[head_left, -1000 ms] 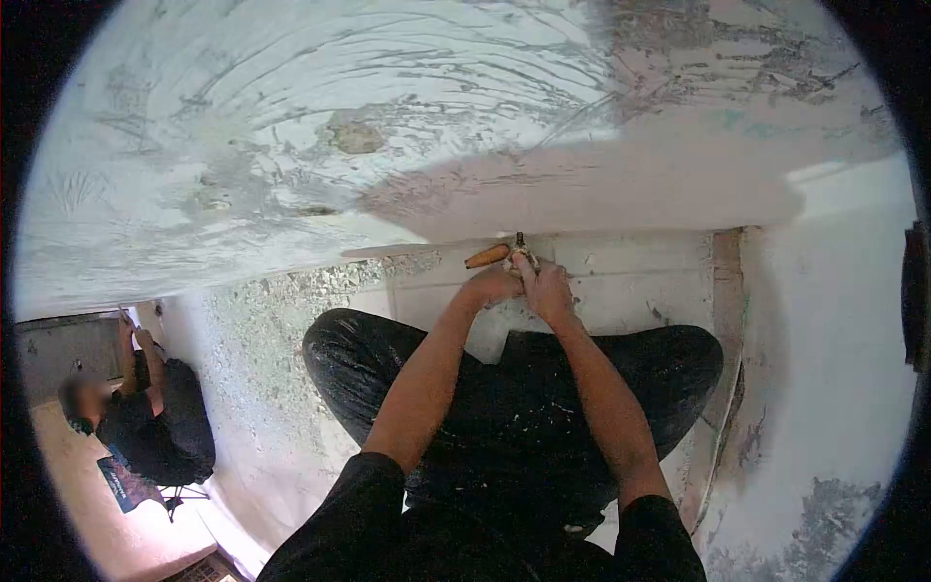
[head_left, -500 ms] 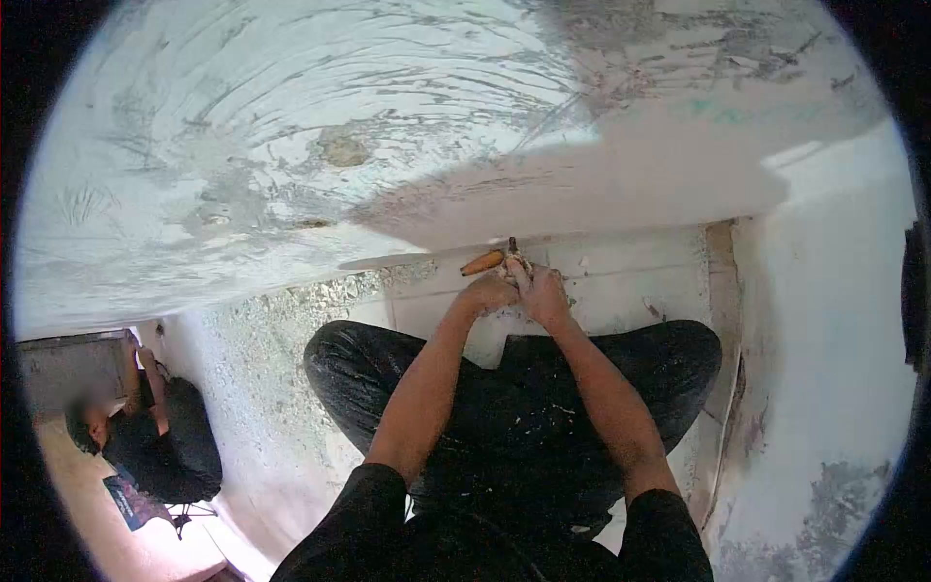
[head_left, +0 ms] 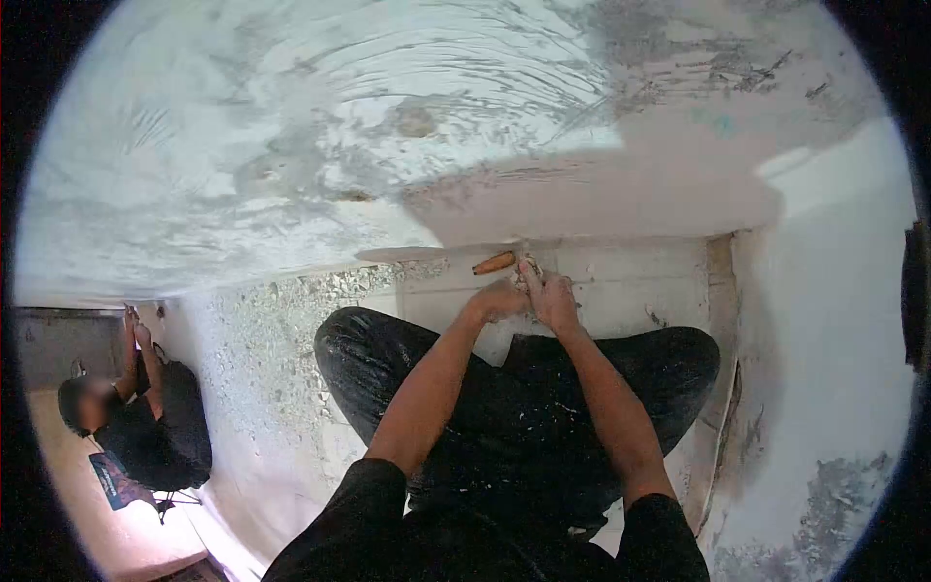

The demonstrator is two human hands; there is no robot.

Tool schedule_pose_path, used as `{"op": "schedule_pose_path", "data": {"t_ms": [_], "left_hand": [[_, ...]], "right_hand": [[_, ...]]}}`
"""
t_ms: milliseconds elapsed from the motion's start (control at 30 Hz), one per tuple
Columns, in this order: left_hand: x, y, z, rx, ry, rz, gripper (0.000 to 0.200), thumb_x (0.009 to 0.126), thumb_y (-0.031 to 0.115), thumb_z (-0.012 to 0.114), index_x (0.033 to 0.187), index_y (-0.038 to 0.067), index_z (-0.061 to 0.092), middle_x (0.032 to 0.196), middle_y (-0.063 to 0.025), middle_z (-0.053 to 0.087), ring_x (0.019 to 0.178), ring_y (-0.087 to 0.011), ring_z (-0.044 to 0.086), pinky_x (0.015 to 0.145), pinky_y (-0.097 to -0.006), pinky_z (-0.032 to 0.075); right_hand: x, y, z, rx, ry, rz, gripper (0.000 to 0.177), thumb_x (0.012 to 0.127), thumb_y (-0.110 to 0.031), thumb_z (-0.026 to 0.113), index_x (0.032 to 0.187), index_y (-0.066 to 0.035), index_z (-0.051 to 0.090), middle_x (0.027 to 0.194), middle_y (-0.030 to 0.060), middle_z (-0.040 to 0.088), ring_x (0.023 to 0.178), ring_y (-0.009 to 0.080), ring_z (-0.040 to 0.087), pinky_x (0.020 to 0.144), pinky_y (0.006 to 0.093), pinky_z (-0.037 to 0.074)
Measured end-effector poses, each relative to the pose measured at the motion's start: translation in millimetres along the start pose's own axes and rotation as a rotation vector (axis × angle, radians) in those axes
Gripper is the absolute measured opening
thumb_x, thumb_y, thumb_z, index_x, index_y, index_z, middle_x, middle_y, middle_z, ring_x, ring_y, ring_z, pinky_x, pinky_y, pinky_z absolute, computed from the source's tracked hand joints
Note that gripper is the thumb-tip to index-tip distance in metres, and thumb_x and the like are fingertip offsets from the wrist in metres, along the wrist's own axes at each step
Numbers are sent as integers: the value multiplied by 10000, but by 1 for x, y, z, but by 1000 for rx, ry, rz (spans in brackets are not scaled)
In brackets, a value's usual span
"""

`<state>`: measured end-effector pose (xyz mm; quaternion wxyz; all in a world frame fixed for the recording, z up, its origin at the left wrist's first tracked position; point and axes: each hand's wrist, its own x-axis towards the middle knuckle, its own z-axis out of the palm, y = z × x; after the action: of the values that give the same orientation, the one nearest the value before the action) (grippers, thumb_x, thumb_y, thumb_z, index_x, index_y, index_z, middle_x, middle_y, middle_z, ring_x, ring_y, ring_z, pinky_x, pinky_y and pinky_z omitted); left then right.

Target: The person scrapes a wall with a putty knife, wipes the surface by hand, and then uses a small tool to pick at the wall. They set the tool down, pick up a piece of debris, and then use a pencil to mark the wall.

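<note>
My left hand (head_left: 499,301) is curled and slightly blurred, close beside my right hand (head_left: 556,299) above the floor between my knees. The right hand's fingers are closed, with the thumb or a finger pointing up toward the wall. Between the hands is a small whitish, crusted thing (head_left: 522,279), too small and covered to name. Just beyond the left hand, a tapered wooden tool handle (head_left: 495,262) lies at a slant near the foot of the wall. Whether a blade joins it is hidden.
A scraped, patchy white wall (head_left: 407,194) rises in front. Paint or plaster chips (head_left: 359,281) litter the floor to the left. Another wall (head_left: 824,320) stands on the right. At far left sits another person (head_left: 155,417) with raised arms.
The view has shifted a little, so the wall and the other person appear displaced. My hands have moved slightly apart. The dark tip seen beside the wooden handle no longer stands out.
</note>
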<state>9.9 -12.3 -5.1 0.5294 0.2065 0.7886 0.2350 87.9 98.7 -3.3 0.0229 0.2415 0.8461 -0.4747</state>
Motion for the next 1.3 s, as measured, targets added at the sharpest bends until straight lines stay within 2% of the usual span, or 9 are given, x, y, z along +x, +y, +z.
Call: {"op": "schedule_pose_path", "data": {"t_ms": [67, 267, 333, 467, 567, 1067, 1167, 1233, 1300], "left_hand": [[8, -10, 7, 174, 82, 237, 389, 814, 283, 515, 1109, 31, 540, 1090, -169, 582, 1010, -286, 539, 859, -388, 427], [10, -8, -4, 120, 25, 36, 387, 732, 347, 568, 941, 22, 561, 765, -120, 606, 625, -216, 552, 539, -360, 445], [23, -33, 10, 69, 83, 178, 368, 730, 332, 572, 931, 24, 558, 755, -109, 604, 629, -206, 550, 530, -358, 439], [-9, -4, 1, 233, 43, 318, 370, 721, 357, 603, 903, 36, 566, 747, -86, 604, 635, -187, 543, 516, -356, 425], [-27, -1, -1, -141, 24, 250, 431, 718, 422, 624, 933, 52, 575, 748, -84, 608, 660, -190, 554, 565, -357, 443], [-136, 71, -32, -479, 368, 512, 527, 857, 451, 530, 1159, 20, 507, 1042, -106, 563, 966, -208, 528, 835, -328, 422], [-148, 81, -42, -585, 416, 579, 465, 912, 411, 454, 1120, -3, 491, 991, -80, 558, 900, -187, 547, 734, -320, 463], [-150, 78, -44, -607, 369, 551, 457, 914, 418, 445, 1066, -8, 510, 933, -74, 563, 801, -165, 560, 641, -300, 465], [-153, 79, -47, -627, 326, 525, 458, 917, 425, 435, 1013, -14, 529, 875, -67, 568, 702, -143, 572, 547, -280, 467]], "right_hand": [[-2, -6, -3, 5, -23, 33, 624, 842, -547, 442, 943, 42, 619, 842, 285, 596, 793, 430, 580, 758, 459, 425], [-17, -29, -18, 101, 106, -131, 661, 846, -537, 461, 789, 102, 622, 679, 274, 588, 695, 372, 609, 667, 433, 440], [-21, -35, -21, 21, 17, 112, 636, 849, -555, 425, 965, 36, 630, 891, 297, 596, 851, 436, 568, 844, 469, 385], [-28, -24, -17, 67, 27, 108, 616, 842, -550, 443, 970, 21, 636, 920, 286, 599, 896, 433, 560, 852, 463, 387], [-33, -34, -22, 128, 125, -35, 632, 855, -509, 474, 788, 106, 606, 621, 241, 573, 632, 306, 602, 632, 400, 444], [-58, -90, -67, 118, 19, -56, 496, 910, -403, 394, 1039, 36, 584, 967, 277, 591, 953, 390, 564, 833, 416, 412], [-57, -114, -69, 214, 43, -171, 471, 922, -381, 386, 1063, 30, 568, 936, 256, 603, 909, 369, 578, 814, 404, 419], [-58, -123, -66, 311, 207, -308, 441, 937, -356, 412, 872, 49, 575, 639, 49, 531, 608, 126, 481, 571, 303, 410], [-63, -137, -74, 304, 188, -252, 424, 931, -350, 416, 951, 42, 577, 741, 135, 570, 702, 206, 533, 659, 330, 422]]}}
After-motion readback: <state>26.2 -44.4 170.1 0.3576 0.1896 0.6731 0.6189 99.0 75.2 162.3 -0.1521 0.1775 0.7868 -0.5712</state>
